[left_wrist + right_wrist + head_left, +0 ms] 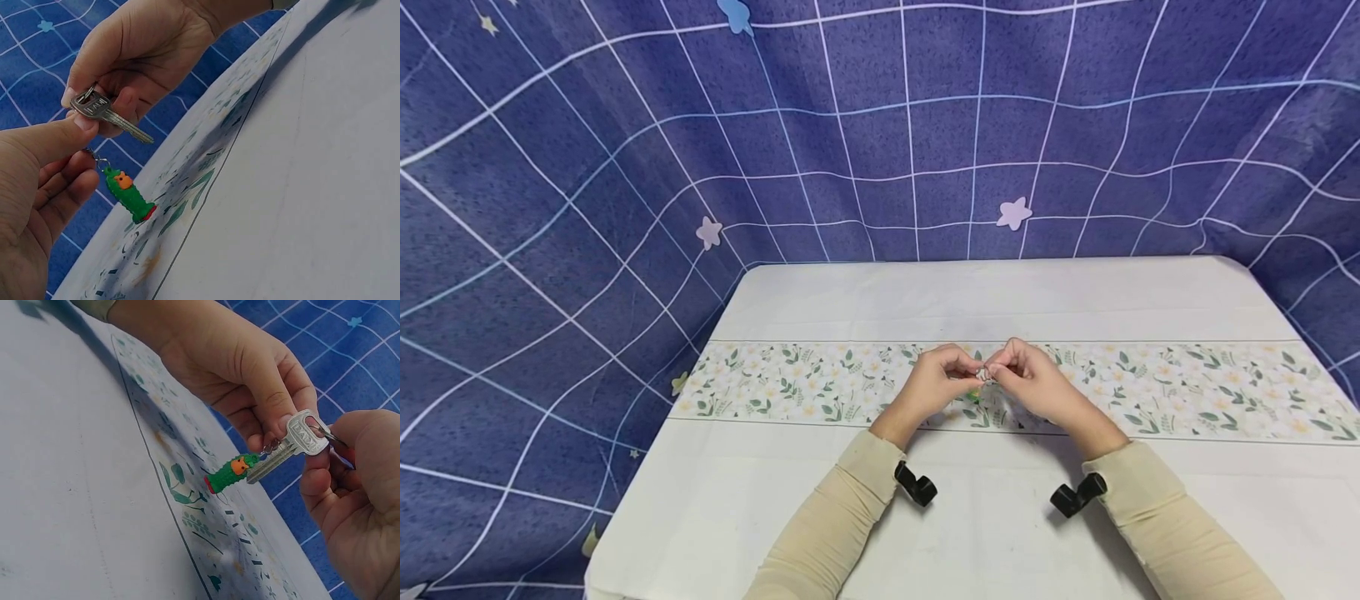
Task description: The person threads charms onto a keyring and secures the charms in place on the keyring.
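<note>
Over the floral strip, the left hand [931, 385] and right hand [1036, 382] meet fingertip to fingertip around a small silver key [306, 433]. Its split ring [326, 434] passes through the hole in the key's head, and the right thumb and fingers pinch that ring. The left thumb and fingers pinch the keychain's short metal chain [270, 447] beside the key's head. From this chain hangs a green cactus-like charm [128, 194] with an orange patch and a red base. The key's blade points away from both hands. Fingers hide part of the ring and chain.
A white-covered table [985, 533] carries a floral printed band [805, 383] across its middle. Blue gridded curtains [865, 125] with star shapes hang behind it and at the left. Black wrist mounts [916, 485] sit at both cuffs.
</note>
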Tool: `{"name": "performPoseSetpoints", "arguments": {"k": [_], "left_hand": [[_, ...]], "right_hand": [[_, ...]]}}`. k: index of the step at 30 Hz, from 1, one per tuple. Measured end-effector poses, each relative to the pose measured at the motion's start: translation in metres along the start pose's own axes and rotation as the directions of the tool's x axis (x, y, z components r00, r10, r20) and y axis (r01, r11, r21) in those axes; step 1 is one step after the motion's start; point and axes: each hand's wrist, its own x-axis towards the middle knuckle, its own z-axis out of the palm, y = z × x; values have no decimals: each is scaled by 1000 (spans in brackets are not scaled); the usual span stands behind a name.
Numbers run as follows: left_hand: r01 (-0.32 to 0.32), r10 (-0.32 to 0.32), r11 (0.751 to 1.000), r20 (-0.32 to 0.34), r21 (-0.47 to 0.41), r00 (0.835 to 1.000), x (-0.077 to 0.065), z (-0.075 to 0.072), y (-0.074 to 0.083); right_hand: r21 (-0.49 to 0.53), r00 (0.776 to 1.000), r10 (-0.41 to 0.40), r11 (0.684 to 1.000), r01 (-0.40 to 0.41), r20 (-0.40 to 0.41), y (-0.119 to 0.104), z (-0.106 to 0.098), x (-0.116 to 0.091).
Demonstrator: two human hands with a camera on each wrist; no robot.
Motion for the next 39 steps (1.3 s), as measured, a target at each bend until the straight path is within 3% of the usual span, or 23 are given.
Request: {"name": "performPoseSetpoints", "arguments": {"k": [8,14,28,35,39], "left_hand": [[13,-13,1000,-26,3,1000,1,0,0],[10,-10,1000,-38,-13,999,1,1,0],[41,-45,982,-19,-186,999,1,2,-9],[41,-42,977,0,-211,999,0,2,-11],[31,-30,979,11,-202,1000,1,1,-11]], "right_hand": [[-156,999,-10,988,3,-44,-2,5,0],[-212,998,-23,977,9,-63,-1,6,0],[-107,988,-116,989,105,-98,4,8,-1],[-172,973,-189,971,165,-130,6,11,-1],[-231,953,-260,947,222,-153,-14,15,-4]]}}
